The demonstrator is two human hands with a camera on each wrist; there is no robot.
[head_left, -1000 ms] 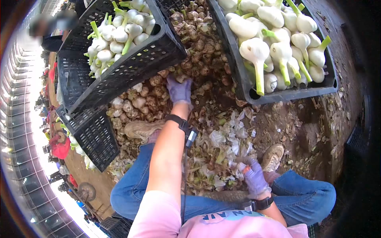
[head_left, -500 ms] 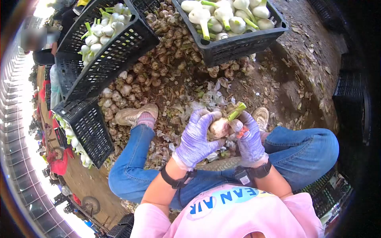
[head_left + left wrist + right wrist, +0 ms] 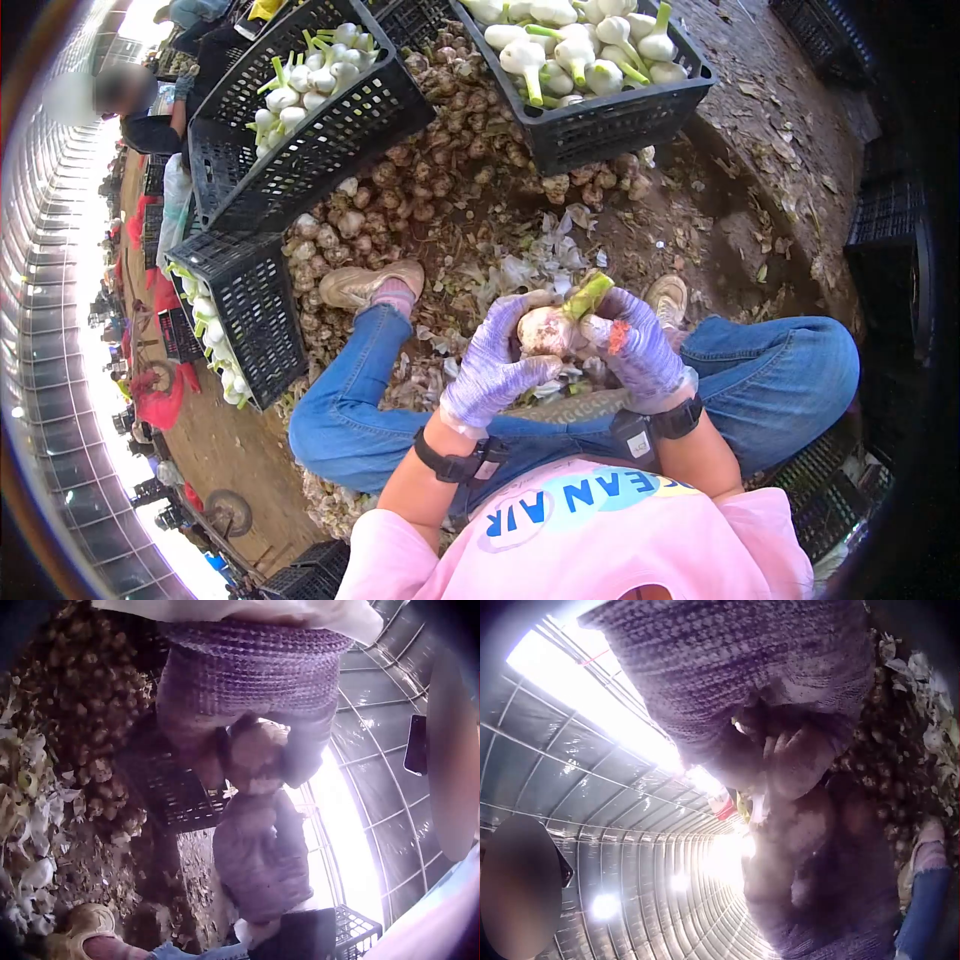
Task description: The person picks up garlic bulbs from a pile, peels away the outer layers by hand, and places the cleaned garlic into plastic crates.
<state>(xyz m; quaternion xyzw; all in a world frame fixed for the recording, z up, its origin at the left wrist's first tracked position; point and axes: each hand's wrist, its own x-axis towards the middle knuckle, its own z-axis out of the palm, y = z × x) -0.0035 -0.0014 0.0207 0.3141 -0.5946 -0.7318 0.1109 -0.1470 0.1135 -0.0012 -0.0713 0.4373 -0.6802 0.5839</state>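
Observation:
A garlic bulb (image 3: 545, 332), pinkish and soil-stained with a short green stalk (image 3: 590, 294), is held between two purple-gloved hands above the lap. My left hand (image 3: 492, 360) grips the bulb from the left, its fingers over the far side and thumb at the near side. From the right, my right hand (image 3: 645, 352) curls around the bulb's stalk side, with the whitish thumb tip against it and an orange-red patch on the glove. In the left wrist view the bulb (image 3: 259, 754) shows between the fingers. Shadow hides much of the grip in the right wrist view.
Black crates (image 3: 610, 130) of white trimmed garlic stand ahead and at the left. Uncleaned bulbs (image 3: 470, 125) are heaped between them. Peeled skins (image 3: 530, 255) litter the ground between my shoes (image 3: 365, 285). Another person (image 3: 150, 110) is at the far left.
My left hand reached into the heap of bulbs, then came back to the lap with a garlic bulb. The right hand rose to meet it, and both now hold the bulb.

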